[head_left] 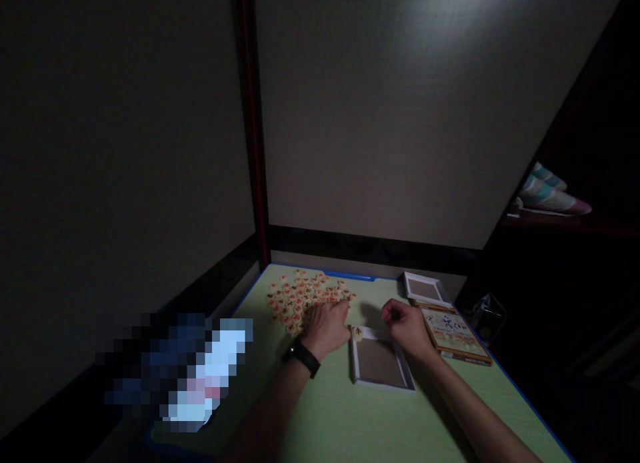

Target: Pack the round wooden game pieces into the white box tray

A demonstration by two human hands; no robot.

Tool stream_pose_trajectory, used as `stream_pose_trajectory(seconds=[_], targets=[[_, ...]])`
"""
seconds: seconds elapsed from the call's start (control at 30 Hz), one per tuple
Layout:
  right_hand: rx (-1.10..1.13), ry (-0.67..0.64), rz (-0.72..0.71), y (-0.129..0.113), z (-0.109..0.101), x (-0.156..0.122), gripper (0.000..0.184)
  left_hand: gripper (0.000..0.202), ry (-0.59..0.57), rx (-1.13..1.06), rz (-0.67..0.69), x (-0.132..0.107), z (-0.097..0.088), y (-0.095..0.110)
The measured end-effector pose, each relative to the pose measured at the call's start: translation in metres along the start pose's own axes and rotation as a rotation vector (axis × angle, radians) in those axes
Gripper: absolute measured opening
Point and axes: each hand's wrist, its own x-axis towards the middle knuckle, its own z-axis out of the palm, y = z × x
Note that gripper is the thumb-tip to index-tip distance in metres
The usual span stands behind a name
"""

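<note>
A heap of small round wooden game pieces (300,296) with red and black marks lies at the far left of a pale green table (340,410). My left hand (327,326), a black band on its wrist, rests flat on the near edge of that heap with fingers spread. My right hand (405,323) hovers curled over the far end of a shallow white box (380,363). Its fingers are closed; what they hold, if anything, is hidden. One round piece (358,333) sits at the box's far left corner.
A second white box part (425,290) lies at the far right, with a printed box lid (453,336) beside it. A clear container (487,316) stands off the table's right edge. Walls close in behind and left. A blurred patch covers the lower left.
</note>
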Motion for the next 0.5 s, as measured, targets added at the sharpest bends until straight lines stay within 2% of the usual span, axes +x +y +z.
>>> stream_pose_trajectory(seconds=[0.23,0.5], targets=[[-0.193,-0.082,0.009,-0.009,0.006,0.026,0.021,0.018,0.03,-0.024,0.004,0.001,0.001,-0.002],[-0.303,-0.226,-0.058,-0.023,0.035,0.095,0.028,0.026,0.141,-0.032,-0.005,0.001,-0.005,-0.003]])
